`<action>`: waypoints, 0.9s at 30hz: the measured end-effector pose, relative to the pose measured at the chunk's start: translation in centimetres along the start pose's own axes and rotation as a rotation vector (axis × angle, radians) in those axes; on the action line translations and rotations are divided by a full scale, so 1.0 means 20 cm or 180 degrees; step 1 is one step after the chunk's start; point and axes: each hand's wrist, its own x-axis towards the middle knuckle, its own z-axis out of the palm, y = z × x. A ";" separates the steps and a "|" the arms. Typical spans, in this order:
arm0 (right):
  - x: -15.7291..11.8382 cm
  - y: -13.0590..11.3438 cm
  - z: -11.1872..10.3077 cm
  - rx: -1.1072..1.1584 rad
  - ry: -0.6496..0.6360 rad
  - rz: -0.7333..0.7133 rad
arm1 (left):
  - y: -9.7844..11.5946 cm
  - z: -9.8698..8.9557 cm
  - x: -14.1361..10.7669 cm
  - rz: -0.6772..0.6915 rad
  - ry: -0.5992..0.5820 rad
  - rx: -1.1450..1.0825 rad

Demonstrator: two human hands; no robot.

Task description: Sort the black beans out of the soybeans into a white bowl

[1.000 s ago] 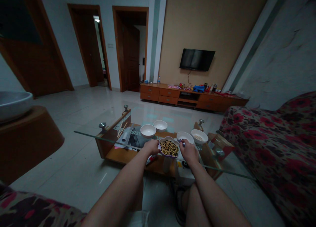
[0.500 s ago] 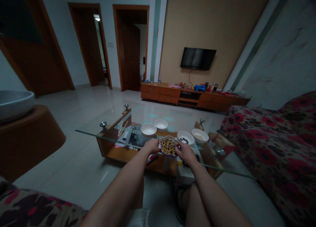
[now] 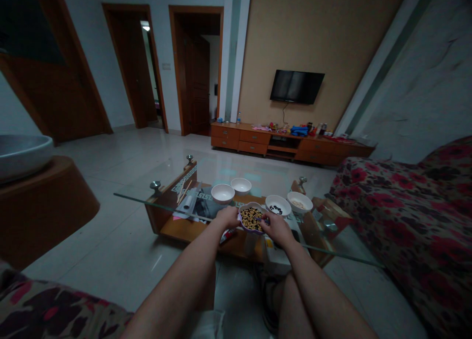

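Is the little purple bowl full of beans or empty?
Full. Yellow and dark beans cover the inside of the purple-rimmed dish, almost up to its edge, and the left hand is at its side.

Left hand [image 3: 227,217] and right hand [image 3: 277,229] hold a bean-filled purple dish [image 3: 251,219].

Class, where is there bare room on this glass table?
Bare glass lies between the far white bowl and the bowl of dark beans. It is crowded at the purple dish, between the left hand and right hand.
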 end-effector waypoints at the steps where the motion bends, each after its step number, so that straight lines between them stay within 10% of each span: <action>1: 0.00 0.00 0.00 0.0007 -0.0001 -0.0001 | 0.00 0.00 0.00 0.0000 0.0000 -0.0009; 27: -0.03 -0.07 -0.08 -0.0419 0.0373 0.0427 | 0.00 0.00 0.00 0.0030 -0.0015 -0.0025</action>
